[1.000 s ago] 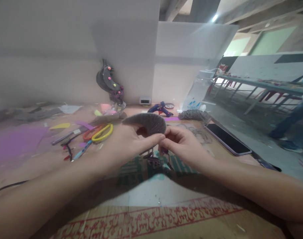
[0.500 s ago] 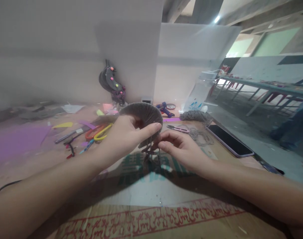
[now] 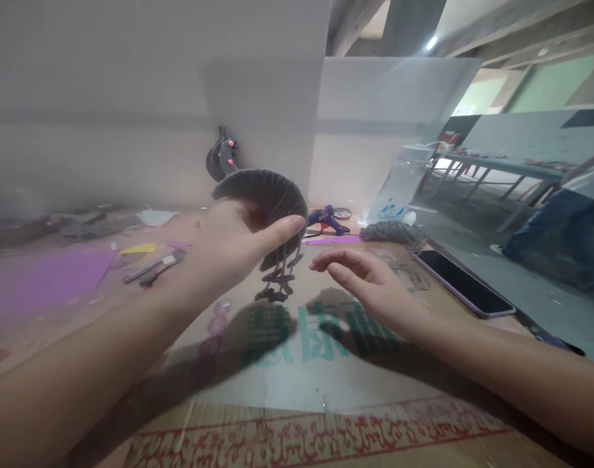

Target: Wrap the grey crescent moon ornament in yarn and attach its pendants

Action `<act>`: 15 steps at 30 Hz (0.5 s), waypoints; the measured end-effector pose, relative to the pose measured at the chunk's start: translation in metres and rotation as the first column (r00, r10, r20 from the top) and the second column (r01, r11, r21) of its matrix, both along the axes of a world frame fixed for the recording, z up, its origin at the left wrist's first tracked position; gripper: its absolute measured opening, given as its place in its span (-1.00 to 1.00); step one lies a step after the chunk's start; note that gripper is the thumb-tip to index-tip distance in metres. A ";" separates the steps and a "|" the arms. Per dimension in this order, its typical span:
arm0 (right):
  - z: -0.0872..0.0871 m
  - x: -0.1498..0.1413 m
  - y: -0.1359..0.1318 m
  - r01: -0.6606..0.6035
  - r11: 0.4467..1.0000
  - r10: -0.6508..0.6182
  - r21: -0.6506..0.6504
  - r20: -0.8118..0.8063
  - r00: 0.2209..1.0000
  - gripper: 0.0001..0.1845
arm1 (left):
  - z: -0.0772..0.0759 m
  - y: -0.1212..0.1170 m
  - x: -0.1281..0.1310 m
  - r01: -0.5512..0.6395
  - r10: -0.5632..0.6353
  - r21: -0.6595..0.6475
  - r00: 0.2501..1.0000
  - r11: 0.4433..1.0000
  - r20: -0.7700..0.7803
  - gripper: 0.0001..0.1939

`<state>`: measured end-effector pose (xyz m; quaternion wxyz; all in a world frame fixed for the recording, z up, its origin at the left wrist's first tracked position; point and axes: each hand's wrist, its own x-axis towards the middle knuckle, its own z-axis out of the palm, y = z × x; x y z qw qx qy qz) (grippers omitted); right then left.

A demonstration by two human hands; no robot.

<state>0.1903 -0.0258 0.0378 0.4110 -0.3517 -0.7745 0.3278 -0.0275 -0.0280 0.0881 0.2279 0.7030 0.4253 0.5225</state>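
My left hand (image 3: 229, 244) grips a crescent wrapped in dark grey yarn (image 3: 275, 188), its thumb pressed along the near face. From the lower end of the crescent hang thin strands with small dark flat pieces (image 3: 277, 278), raised above the table. To the right, my right hand (image 3: 370, 279) is apart from the crescent and holds nothing, thumb and fingers separated. Behind it lies a grey yarn bundle (image 3: 389, 234), with loose yarn trailing toward the phone. Another dark crescent with pink balls (image 3: 223, 159) leans at the back wall, partly covered by the held one.
A blue glue gun (image 3: 329, 220) and a clear bottle (image 3: 399, 188) stand at the back. On the right lies a phone (image 3: 465, 283). A purple sheet (image 3: 67, 273) and a pen-like tool (image 3: 148, 268) are on the left. A person's dark trousers (image 3: 560, 234) show beyond the table.
My left hand has lifted the crescent up and slightly left. My right hand has let go of the dangling strands and drawn away to the right. The view has shifted a little.
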 end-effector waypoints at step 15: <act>0.024 0.002 -0.034 -0.054 0.997 0.051 0.053 0.045 0.998 -0.81 | -0.014 -0.033 0.024 0.301 -0.302 -0.241 0.953 0.923 0.033 -0.72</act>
